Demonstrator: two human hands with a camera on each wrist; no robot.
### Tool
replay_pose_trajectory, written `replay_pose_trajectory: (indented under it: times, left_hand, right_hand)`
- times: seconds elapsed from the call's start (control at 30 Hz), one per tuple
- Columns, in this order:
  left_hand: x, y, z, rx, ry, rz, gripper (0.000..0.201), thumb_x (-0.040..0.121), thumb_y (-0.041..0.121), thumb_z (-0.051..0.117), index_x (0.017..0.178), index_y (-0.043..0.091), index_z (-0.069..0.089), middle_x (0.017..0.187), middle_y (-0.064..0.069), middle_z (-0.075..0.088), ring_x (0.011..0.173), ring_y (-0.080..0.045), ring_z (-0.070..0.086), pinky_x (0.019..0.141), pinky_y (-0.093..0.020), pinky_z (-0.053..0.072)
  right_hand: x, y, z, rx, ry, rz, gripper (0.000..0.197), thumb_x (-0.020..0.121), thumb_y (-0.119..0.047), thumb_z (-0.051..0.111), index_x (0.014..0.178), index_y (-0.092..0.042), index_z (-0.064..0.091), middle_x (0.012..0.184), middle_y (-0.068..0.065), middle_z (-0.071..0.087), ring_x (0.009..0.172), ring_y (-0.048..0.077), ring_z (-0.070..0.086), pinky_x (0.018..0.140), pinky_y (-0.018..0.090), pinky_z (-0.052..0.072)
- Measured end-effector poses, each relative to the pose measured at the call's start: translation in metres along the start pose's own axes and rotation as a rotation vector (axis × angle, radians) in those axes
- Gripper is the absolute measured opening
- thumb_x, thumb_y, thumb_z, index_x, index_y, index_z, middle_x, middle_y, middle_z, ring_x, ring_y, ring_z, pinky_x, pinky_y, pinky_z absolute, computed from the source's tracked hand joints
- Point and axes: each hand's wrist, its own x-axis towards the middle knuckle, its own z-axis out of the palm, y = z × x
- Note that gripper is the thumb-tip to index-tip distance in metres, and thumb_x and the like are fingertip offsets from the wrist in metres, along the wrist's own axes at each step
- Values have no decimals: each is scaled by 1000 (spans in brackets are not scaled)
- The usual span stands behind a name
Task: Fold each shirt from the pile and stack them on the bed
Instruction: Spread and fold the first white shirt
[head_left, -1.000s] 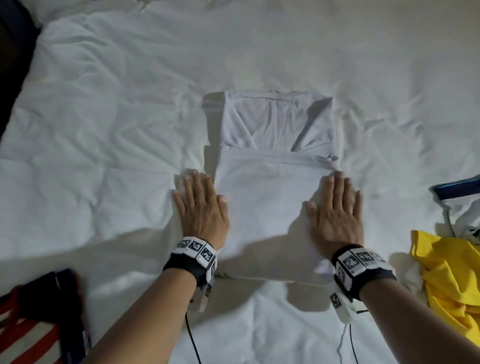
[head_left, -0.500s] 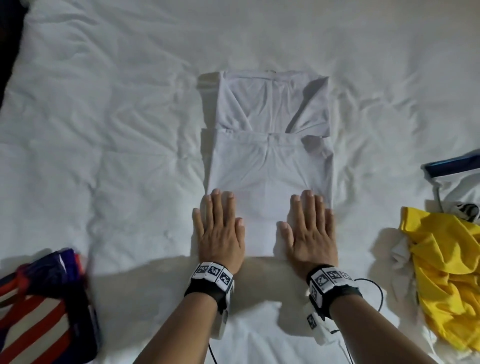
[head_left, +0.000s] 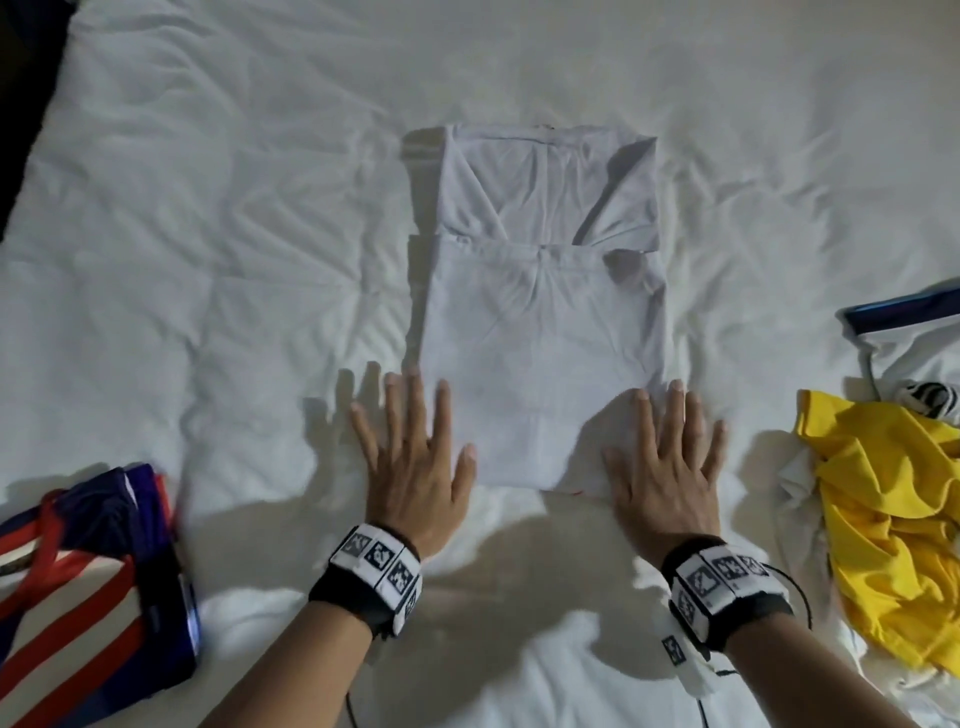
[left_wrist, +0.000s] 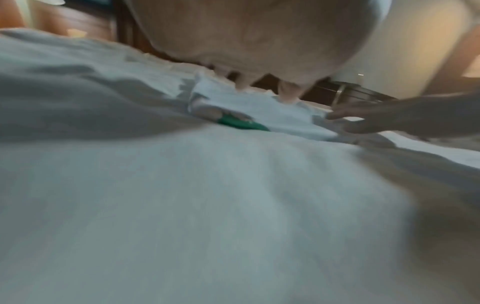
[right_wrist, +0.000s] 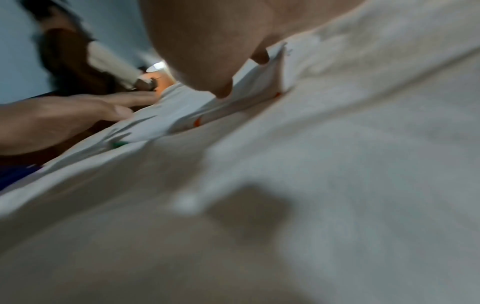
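The white shirt (head_left: 540, 332) lies nearly folded; left hand (head_left: 415, 462) and right hand (head_left: 667, 467) press flat, fingers spread; yellow shirt (head_left: 893, 519) waits unfolded.

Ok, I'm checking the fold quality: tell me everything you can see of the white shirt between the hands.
The white shirt lies flat on the bed, a thin soft fabric folded into a tall rectangle, its lower part doubled up over the upper, where diagonal sleeve folds show. Light creases remain. The left hand lies flat at its near left corner, the right hand on its near right corner.
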Motion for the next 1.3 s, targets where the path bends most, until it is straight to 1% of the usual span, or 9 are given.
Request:
replay_pose_trajectory:
  times: [0.13, 0.37, 0.57, 0.73, 0.87, 0.97, 1.07, 1.17, 1.3]
  left_hand:
    - [-24, 3, -4, 70, -154, 187, 88, 79, 39, 56, 158, 9, 32, 170, -16, 13, 157, -36, 9, 120, -70, 6]
    - [2, 14, 1, 138, -137, 143, 71, 72, 21, 76, 139, 9, 53, 149, -17, 48, 138, -40, 43, 116, -72, 15]
    - [8, 21, -14, 219, -144, 173, 47, 81, 2, 62, 129, 5, 61, 135, -19, 58, 123, -42, 53, 113, -71, 24]
    - [-19, 24, -47, 238, -306, 176, 38, 93, 10, 48, 130, 18, 55, 129, -5, 59, 122, -30, 54, 110, -55, 26]
    - [-70, 29, -69, 160, -471, 231, 33, 92, 7, 47, 119, 23, 58, 105, -1, 70, 103, -27, 66, 101, -49, 29]
    - [-93, 24, -84, 38, -639, 260, 27, 95, 8, 44, 110, 26, 57, 84, 1, 61, 82, -29, 58, 105, -52, 31]
    - [-90, 11, -100, -176, -762, 207, 11, 100, 21, 46, 92, 26, 53, 80, 2, 54, 81, -27, 54, 95, -42, 40]
    - [-61, -6, -112, -363, -646, 134, 14, 87, 33, 53, 86, 22, 61, 80, 2, 64, 83, -27, 65, 72, -35, 49]
    - [-5, -25, -110, -555, -350, 18, 27, 80, 41, 62, 83, 17, 73, 71, 2, 70, 72, -20, 67, 67, -32, 52]
  right_hand:
    - [-30, -20, -3, -56, -49, -297, 81, 93, -42, 47, 158, 2, 24, 168, 22, 12, 156, 36, 9, 126, 55, 6]
    - [-15, -44, 10, -111, -165, -199, 83, 75, -24, 67, 143, 14, 41, 149, 34, 43, 138, 48, 42, 115, 60, 34]
    - [-6, -63, -8, -255, -179, -123, 47, 88, 2, 32, 127, 12, 56, 127, 30, 60, 119, 46, 57, 97, 58, 48]
    - [-42, -61, -34, -179, -210, -176, 36, 75, 2, 44, 101, 1, 68, 97, 17, 68, 96, 39, 68, 82, 49, 58]
    - [-93, -58, -56, -146, -369, -239, 40, 95, -5, 42, 132, -12, 55, 119, 7, 66, 107, 29, 66, 90, 37, 52]
    - [-117, -58, -74, -142, -475, -235, 42, 97, -15, 41, 139, -21, 44, 121, 1, 62, 106, 27, 65, 77, 34, 45]
    - [-121, -53, -86, -49, -340, -194, 26, 88, -21, 45, 113, -23, 52, 99, -3, 67, 85, 24, 65, 62, 32, 40]
    - [-109, -46, -89, 108, 18, -183, 16, 78, -25, 45, 84, -17, 58, 65, -1, 61, 54, 29, 57, 47, 29, 32]
    - [-61, -36, -86, 265, 240, -35, 22, 89, -27, 51, 85, -12, 65, 74, 4, 65, 68, 32, 59, 54, 35, 43]
